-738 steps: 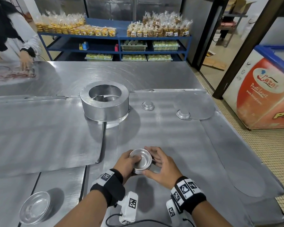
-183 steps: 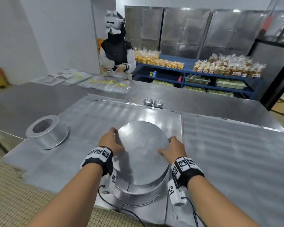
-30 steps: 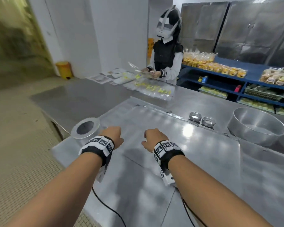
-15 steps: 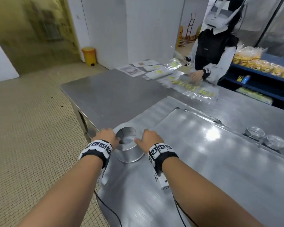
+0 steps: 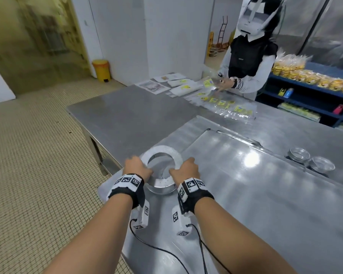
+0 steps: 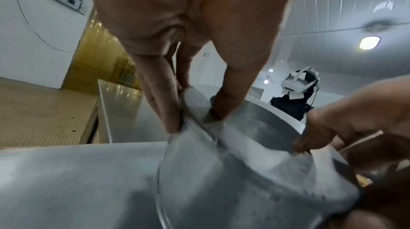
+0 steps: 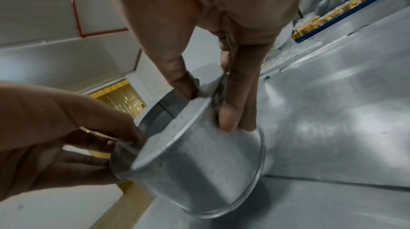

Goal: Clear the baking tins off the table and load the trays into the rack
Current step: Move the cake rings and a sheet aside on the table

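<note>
A ring-shaped metal baking tin [image 5: 162, 149] sits at the near left corner of the steel table, over a flat metal tray [image 5: 246, 194]. My left hand [image 5: 136, 168] grips its left rim and my right hand [image 5: 184, 171] grips its right rim. In the left wrist view the thumb is inside the tin [image 6: 244, 180] and the fingers [image 6: 164, 110] lie on its outer wall. The right wrist view shows the same pinch by my right hand [image 7: 208, 106] on the tin [image 7: 195, 162], which looks tilted off the tray. Two small round tins [image 5: 298, 155] [image 5: 323, 165] stand at the tray's far right.
Another person [image 5: 249, 56] handles clear plastic bags [image 5: 226, 103] on the far side of the table [image 5: 137, 119]. Blue shelves [image 5: 315, 91] with packed goods stand behind at the right. Tiled floor lies left of the table, with a yellow bin [image 5: 101, 70] by the wall.
My hands went from empty fists above the tray to the ring tin's sides, and now pinch its rim with thumbs inside. The view has swung left.
</note>
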A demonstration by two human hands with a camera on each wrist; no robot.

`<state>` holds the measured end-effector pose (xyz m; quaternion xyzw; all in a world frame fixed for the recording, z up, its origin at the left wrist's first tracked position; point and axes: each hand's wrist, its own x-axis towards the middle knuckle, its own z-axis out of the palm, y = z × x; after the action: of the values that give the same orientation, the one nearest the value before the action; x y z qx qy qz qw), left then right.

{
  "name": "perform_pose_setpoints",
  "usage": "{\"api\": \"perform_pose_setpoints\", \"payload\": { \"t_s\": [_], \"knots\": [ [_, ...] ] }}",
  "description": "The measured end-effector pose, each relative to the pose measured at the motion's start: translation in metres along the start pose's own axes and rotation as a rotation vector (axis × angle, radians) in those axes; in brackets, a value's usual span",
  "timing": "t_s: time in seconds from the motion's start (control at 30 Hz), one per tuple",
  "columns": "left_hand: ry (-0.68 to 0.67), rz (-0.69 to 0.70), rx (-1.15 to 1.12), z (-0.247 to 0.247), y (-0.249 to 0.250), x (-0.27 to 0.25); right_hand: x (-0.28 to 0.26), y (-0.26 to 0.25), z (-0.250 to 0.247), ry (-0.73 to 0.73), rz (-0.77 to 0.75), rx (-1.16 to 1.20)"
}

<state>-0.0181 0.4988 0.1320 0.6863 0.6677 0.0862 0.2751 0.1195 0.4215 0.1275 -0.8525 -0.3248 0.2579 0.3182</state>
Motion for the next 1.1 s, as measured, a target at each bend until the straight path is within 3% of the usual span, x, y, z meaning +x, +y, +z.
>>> {"api": "perform_pose_setpoints", "payload": {
  "t_s": [0.1,0.2,0.33,0.47,0.63,0.8,0.93,1.1],
  "knots": [
    [-0.005,0.06,-0.117,0.004,0.016,-0.028,-0.013,0.024,-0.031,0.073,0.015,0.067],
    [-0.082,0.085,-0.371,0.014,0.036,-0.063,-0.032,0.055,-0.066,0.152,-0.008,0.145],
    [-0.215,0.012,-0.648,0.034,0.057,-0.105,-0.065,0.102,-0.116,0.23,-0.013,0.175],
    [-0.435,-0.079,-0.903,0.061,0.084,-0.165,-0.105,0.153,-0.163,0.332,-0.064,0.153],
    [-0.69,-0.011,-0.893,0.103,0.116,-0.236,-0.154,0.214,-0.216,0.439,-0.109,0.167],
    [-0.763,0.14,-0.887,0.145,0.138,-0.289,-0.198,0.281,-0.267,0.307,-0.116,0.258],
    [-0.81,0.208,-0.949,0.173,0.156,-0.332,-0.238,0.327,-0.301,0.226,-0.06,0.588],
    [-0.926,0.283,-0.944,0.211,0.178,-0.39,-0.285,0.378,-0.338,0.299,-0.038,0.878]
  ]
}}
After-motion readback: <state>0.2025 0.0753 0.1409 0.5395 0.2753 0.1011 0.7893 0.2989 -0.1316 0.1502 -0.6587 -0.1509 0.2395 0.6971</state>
